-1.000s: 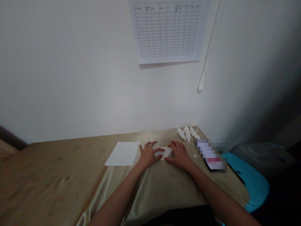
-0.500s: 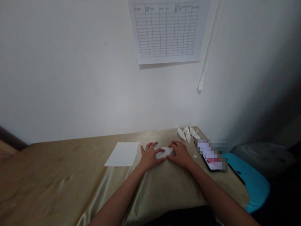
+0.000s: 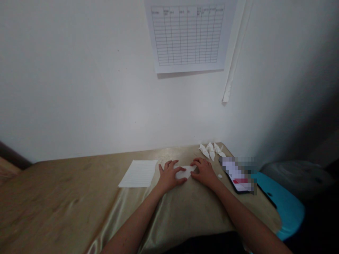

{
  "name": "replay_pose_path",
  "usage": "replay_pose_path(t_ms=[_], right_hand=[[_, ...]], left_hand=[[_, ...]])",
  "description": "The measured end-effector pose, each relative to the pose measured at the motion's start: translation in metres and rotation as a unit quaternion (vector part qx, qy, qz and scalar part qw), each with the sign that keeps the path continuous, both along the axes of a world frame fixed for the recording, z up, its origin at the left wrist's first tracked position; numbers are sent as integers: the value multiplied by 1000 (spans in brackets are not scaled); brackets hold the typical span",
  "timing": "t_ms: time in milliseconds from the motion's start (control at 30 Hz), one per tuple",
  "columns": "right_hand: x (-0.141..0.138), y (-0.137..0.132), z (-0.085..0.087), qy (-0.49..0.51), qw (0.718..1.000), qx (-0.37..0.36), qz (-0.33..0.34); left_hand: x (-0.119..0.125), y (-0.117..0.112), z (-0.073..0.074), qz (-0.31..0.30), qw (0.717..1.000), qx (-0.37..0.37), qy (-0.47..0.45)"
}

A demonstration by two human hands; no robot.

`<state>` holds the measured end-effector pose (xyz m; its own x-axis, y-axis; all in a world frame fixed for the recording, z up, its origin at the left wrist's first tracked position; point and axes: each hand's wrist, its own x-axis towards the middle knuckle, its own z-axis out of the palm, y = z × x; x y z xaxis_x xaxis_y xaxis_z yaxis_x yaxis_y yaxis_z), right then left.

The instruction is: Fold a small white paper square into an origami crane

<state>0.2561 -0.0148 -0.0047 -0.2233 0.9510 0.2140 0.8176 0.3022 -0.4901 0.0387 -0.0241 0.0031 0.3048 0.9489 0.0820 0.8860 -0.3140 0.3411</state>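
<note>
A small piece of white paper (image 3: 184, 173) with a pointed outline lies on the cloth-covered table between my two hands. Its outer ends are partly hidden under my fingers. My left hand (image 3: 170, 175) holds the left part down, thumb and index finger curved over it and the other fingers spread beyond. At the right end, my right hand (image 3: 203, 172) has its bent fingers and thumb on the paper's edge. Left of my left hand lies a lined white sheet (image 3: 139, 173). Several folded white paper cranes (image 3: 211, 151) are grouped beyond my right hand.
A phone (image 3: 237, 176), partly pixelated, rests at the table's right side. A small white scrap (image 3: 220, 176) is beside it. The turquoise chair (image 3: 290, 201) stands against the right edge. A wall with a printed table sheet (image 3: 189, 38) rises behind the gold-brown cloth (image 3: 79, 197).
My right hand has shifted slightly to the right, its thumb drawing away from the left thumb, so more of the small paper shows. My left hand stays nearly in place.
</note>
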Motion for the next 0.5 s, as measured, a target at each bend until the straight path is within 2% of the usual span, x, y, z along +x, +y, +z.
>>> replay_pose_path(t_ms=[500], right_hand=[[10,15,-5,16,1000,-5,12]], left_hand=[[2,1,4,2,1000,-10,5]])
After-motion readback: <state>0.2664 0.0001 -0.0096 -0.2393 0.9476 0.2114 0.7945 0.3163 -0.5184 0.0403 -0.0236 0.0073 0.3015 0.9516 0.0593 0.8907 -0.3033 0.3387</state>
